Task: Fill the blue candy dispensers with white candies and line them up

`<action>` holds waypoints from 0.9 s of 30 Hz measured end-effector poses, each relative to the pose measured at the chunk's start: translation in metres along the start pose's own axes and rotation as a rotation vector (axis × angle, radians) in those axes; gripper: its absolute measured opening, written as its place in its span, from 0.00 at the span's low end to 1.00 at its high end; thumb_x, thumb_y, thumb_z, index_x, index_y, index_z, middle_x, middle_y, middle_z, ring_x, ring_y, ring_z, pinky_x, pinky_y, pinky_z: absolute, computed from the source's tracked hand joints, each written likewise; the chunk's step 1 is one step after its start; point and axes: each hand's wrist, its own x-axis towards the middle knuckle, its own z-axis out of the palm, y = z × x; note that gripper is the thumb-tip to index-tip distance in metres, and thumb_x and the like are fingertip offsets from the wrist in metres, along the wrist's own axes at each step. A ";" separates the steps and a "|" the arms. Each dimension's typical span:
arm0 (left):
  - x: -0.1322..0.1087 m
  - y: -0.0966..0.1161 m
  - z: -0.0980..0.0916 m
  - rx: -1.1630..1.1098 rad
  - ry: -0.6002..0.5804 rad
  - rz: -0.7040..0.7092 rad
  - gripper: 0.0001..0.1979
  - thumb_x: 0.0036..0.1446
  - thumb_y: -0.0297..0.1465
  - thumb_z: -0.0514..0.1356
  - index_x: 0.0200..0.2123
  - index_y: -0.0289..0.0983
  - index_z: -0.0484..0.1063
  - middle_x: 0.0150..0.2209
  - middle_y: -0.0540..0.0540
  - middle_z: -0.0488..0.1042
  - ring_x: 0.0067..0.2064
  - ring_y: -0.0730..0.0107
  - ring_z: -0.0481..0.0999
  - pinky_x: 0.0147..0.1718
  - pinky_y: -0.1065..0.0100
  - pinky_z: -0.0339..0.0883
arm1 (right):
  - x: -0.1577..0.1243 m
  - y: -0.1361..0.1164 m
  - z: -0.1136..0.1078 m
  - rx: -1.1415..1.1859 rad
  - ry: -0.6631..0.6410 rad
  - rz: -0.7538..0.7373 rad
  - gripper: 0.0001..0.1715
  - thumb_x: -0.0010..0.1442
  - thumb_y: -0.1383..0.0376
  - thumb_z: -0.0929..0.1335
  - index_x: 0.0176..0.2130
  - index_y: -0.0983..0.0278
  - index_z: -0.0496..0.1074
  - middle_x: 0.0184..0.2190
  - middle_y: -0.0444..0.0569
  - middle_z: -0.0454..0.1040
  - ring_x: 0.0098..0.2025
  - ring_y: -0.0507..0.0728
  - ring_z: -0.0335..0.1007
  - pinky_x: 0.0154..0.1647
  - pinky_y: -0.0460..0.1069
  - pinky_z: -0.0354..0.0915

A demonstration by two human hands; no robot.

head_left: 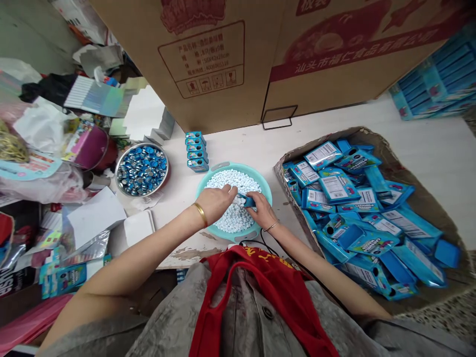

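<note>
A turquoise basin [266,184] full of small white pellet candies [234,220] stands in front of me. Over it, my right hand [263,212] grips a small blue cardboard box [248,201], tilted, its open end facing left. My left hand [220,202] is bent over the candies with its fingers drawn together close to that opening; what lies under the fingertips is hidden. Behind the basin, to the left, several small blue boxes [197,154] stand in a row, with a dark round hole visible in them.
A metal bowl [165,181] of blue and silver caps stands left. On the right, a cardboard tray [280,181] holds many blue boxes. A large carton [223,109] rises behind, with packed blue boxes [442,74] beside it. Papers and bags clutter the left; a cable [265,240] runs near the basin.
</note>
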 end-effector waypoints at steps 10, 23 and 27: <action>-0.021 0.028 -0.004 0.087 0.064 0.083 0.13 0.64 0.23 0.45 0.44 0.30 0.68 0.38 0.38 0.73 0.41 0.59 0.76 0.36 0.62 0.66 | -0.016 -0.008 -0.001 0.023 0.053 -0.048 0.20 0.58 0.68 0.65 0.51 0.60 0.63 0.48 0.55 0.69 0.52 0.63 0.65 0.54 0.61 0.64; 0.023 -0.021 0.165 -0.294 -0.125 -0.238 0.13 0.62 0.23 0.47 0.46 0.31 0.67 0.48 0.34 0.69 0.45 0.57 0.75 0.43 0.59 0.68 | -0.042 -0.005 -0.029 0.463 0.457 0.435 0.26 0.50 0.55 0.74 0.45 0.60 0.66 0.38 0.45 0.72 0.39 0.55 0.70 0.44 0.53 0.69; 0.066 0.009 0.188 -0.396 -0.022 -0.213 0.15 0.61 0.22 0.46 0.49 0.31 0.64 0.52 0.34 0.67 0.49 0.57 0.72 0.47 0.59 0.67 | -0.037 -0.007 -0.032 0.458 0.496 0.454 0.25 0.48 0.56 0.74 0.43 0.61 0.67 0.37 0.45 0.72 0.39 0.55 0.69 0.43 0.52 0.69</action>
